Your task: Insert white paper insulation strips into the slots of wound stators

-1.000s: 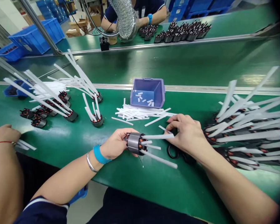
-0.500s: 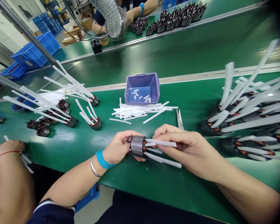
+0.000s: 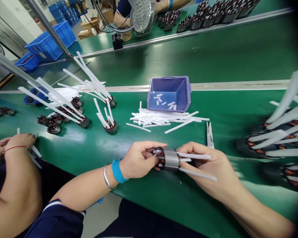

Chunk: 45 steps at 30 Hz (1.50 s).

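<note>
A motor stator [image 3: 171,159], a grey metal ring with copper windings, lies sideways between my two hands above the bench. My left hand [image 3: 140,160] is closed at its left end, thumb and fingers at the dark wire ends, where a bit of white shows. My right hand [image 3: 211,168] holds the stator's right end between thumb and fingers; part of its grip is hidden. Long white strips [image 3: 198,176] stick out of that end, across my right palm. Beyond my right hand lie scissors [image 3: 210,135], and loose white strips [image 3: 161,118] are piled nearby.
A purple bin [image 3: 188,89] with short white pieces stands behind the pile. More stators with strips stand left [image 3: 110,126] and right [image 3: 260,145]. At far left a co-worker's hand [image 3: 21,140] is at work. A silver duct [image 3: 142,16] hangs over the far bench.
The view has shifted, so the bench things sit elsewhere in the picture. My left fingers have moved to the stator's left end. My right hand has gone from the strips to the stator's right end.
</note>
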Each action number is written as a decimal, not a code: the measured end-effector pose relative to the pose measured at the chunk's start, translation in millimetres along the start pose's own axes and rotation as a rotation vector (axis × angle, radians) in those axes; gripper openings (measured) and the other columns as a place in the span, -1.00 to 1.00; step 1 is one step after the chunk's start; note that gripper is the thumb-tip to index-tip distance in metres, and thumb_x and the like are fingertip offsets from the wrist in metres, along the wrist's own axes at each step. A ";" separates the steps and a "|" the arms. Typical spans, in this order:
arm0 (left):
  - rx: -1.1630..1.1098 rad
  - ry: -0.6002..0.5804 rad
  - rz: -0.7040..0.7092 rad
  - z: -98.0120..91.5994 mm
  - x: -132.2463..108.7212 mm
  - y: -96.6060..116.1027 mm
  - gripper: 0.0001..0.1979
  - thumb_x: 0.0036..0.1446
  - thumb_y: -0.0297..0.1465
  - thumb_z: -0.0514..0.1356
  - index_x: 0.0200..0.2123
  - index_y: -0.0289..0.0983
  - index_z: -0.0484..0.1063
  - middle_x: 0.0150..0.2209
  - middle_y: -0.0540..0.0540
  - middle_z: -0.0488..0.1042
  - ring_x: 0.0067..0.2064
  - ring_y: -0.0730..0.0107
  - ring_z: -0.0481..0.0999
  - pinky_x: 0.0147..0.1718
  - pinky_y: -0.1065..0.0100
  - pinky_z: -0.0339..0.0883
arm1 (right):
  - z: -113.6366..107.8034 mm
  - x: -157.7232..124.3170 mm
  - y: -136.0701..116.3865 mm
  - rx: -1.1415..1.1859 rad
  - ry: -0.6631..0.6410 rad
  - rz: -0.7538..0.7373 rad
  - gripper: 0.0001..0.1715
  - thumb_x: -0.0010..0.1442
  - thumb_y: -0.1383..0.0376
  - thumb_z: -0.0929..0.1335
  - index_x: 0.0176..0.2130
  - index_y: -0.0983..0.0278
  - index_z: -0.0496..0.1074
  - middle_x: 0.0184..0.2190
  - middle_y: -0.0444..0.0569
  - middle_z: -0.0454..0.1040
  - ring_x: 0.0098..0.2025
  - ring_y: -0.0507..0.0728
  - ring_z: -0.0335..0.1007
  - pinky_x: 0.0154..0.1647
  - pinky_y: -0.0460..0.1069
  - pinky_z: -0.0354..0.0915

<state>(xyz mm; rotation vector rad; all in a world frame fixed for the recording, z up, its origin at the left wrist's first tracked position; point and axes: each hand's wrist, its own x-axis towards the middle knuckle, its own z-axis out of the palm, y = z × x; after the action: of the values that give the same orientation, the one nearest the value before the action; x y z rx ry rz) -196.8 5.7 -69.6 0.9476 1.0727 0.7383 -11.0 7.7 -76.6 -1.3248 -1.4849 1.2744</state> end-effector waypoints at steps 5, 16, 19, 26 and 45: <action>0.139 0.023 0.117 -1.2 -6.8 8.6 -0.72 -0.18 -0.61 0.16 -0.31 -0.38 0.51 -0.44 -0.04 0.55 -0.42 0.46 0.54 -0.42 0.50 0.41 | 9.4 -0.8 -2.5 0.143 -0.067 0.038 -0.82 -0.09 0.26 0.43 -0.49 0.27 0.37 -0.58 -0.13 0.39 -0.53 0.00 0.25 -0.52 -0.10 0.20; 0.174 0.061 0.127 0.1 -3.4 5.1 -0.76 -0.28 -0.66 0.20 -0.43 -0.37 0.47 -0.48 -0.04 0.57 -0.44 0.47 0.51 -0.46 0.52 0.32 | 8.7 2.5 -0.5 0.187 -0.140 -0.035 -0.94 -0.05 0.32 0.40 -0.47 0.27 0.43 -0.43 -0.07 0.44 -0.44 0.04 0.35 -0.47 -0.08 0.27; 0.123 -0.011 0.084 -2.0 -4.5 6.4 -0.66 -0.24 -0.64 0.22 -0.29 -0.40 0.55 -0.35 -0.12 0.62 -0.33 0.37 0.59 -0.33 0.46 0.42 | 3.3 1.8 -2.1 0.202 -0.146 -0.038 -0.94 -0.04 0.34 0.41 -0.51 0.27 0.43 -0.44 -0.07 0.43 -0.44 0.03 0.33 -0.48 -0.10 0.25; -0.040 -0.209 -0.059 -15.6 -1.7 6.3 -0.64 -0.04 -0.52 0.29 -0.10 -0.42 0.57 -0.37 -0.16 0.62 -0.45 0.44 0.58 -0.39 0.43 0.52 | -3.3 3.4 -5.7 0.193 -0.154 0.007 -0.68 -0.07 0.07 0.51 -0.54 0.26 0.49 -0.46 0.00 0.45 -0.50 0.06 0.35 -0.57 -0.09 0.28; -0.376 -0.282 -0.142 -11.6 11.6 -10.5 -0.39 -0.43 -0.18 0.54 -0.29 -0.40 0.53 -0.47 -0.09 0.56 -0.47 0.30 0.59 -0.47 0.35 0.53 | -12.3 9.9 10.6 0.191 -0.251 0.106 -0.57 -0.01 -0.02 0.48 -0.59 0.26 0.43 -0.45 0.08 0.46 -0.52 0.09 0.29 -0.61 -0.03 0.22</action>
<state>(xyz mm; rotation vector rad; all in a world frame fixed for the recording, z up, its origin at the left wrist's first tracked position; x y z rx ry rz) -203.6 14.4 -85.6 0.6236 0.7131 0.6385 1.5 19.4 -85.1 -1.1639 -1.4313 1.6581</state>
